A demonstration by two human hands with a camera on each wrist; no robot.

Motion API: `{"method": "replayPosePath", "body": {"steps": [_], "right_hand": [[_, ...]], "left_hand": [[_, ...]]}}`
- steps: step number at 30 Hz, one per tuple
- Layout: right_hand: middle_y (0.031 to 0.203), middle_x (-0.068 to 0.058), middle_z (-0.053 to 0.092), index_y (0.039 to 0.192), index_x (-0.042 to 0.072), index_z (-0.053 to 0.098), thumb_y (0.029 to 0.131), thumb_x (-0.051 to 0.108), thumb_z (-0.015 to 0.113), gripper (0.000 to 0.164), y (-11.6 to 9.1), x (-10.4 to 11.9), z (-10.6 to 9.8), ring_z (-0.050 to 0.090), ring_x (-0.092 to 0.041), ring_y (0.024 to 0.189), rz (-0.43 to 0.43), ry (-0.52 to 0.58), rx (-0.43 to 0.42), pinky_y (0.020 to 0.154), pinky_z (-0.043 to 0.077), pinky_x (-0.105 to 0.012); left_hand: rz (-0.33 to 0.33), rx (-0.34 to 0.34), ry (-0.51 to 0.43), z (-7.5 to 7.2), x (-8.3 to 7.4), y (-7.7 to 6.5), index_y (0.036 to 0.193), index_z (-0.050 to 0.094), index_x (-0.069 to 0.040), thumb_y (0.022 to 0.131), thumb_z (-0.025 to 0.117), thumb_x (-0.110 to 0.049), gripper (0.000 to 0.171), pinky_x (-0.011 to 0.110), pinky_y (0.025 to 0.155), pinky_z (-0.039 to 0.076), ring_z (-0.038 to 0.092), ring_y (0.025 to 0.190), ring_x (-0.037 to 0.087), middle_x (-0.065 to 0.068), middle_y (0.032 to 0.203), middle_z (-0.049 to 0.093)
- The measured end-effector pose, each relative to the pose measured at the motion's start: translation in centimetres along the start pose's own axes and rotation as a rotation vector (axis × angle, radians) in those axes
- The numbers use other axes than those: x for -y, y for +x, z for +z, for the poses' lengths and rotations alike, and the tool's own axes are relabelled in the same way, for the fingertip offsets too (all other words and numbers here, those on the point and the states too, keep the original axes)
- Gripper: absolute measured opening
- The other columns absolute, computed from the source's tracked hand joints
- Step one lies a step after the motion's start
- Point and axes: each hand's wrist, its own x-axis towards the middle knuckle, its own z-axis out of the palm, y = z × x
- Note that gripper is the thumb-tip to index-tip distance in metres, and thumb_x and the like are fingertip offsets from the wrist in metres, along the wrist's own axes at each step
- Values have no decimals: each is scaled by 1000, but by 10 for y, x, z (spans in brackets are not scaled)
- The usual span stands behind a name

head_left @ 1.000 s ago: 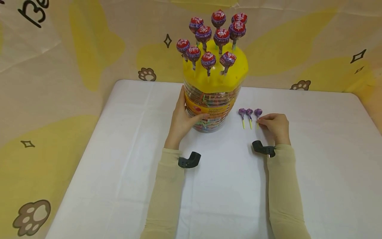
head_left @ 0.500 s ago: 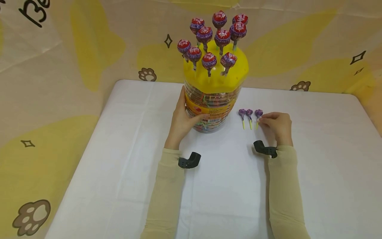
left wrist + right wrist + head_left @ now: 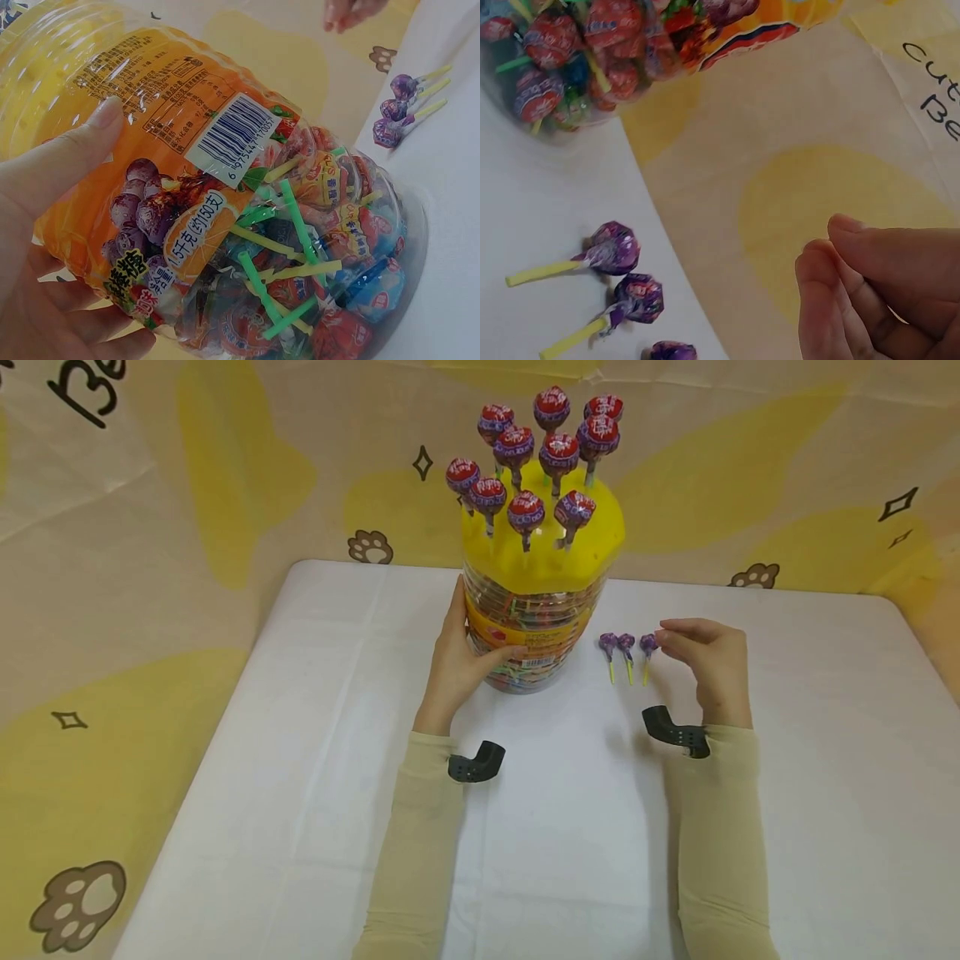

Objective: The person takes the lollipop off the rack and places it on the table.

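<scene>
In the head view, the left hand (image 3: 457, 664) grips the jar (image 3: 536, 639) on the white desk (image 3: 570, 827); the empty right hand (image 3: 708, 664) hangs near 3 purple lollipops (image 3: 626, 643). Left wrist: the jar is probably heavy, slippery, best clasped mid-body. Right wrist: the lollipops seem light, best pinched by their sticks (image 3: 546, 273); a patterned backdrop (image 3: 712, 157) shows beyond.

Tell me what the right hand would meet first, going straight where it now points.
Probably the candy jar; the loose lollipops seem to lie below its path, though depth is unclear.
</scene>
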Motion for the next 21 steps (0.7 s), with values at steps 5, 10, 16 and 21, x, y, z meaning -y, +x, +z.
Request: {"method": "replayPosePath", "body": {"steps": [5, 10, 16, 21], "right_hand": [[78, 1, 70, 93, -3, 73, 80, 4, 74, 15, -6, 14, 1, 67, -11, 73, -58, 108, -21, 71, 54, -16], [77, -1, 70, 91, -4, 74, 78, -3, 73, 13, -13, 28, 3, 67, -14, 71, -115, 223, -38, 71, 55, -17], [81, -5, 71, 91, -5, 73, 76, -4, 74, 15, -22, 43, 8, 68, -16, 72, -157, 284, -50, 71, 55, -19], [80, -7, 71, 91, -7, 72, 75, -5, 75, 16, -29, 52, 11, 68, -18, 72, -189, 316, -43, 72, 55, -20]], "left_hand": [[8, 1, -7, 0, 0, 1, 153, 9, -16, 78, 79, -24, 102, 41, 111, 30, 32, 135, 22, 6, 151, 29], [2, 3, -7, 0, -2, 1, 153, 9, -16, 78, 79, -24, 103, 41, 111, 29, 31, 136, 22, 6, 151, 29], [7, 5, -8, 0, -1, 0, 153, 9, -17, 78, 79, -25, 103, 41, 111, 28, 31, 136, 21, 5, 151, 28], [16, 0, -11, 0, 0, 0, 153, 9, -18, 77, 80, -25, 103, 41, 112, 27, 31, 136, 21, 4, 151, 29]]}}
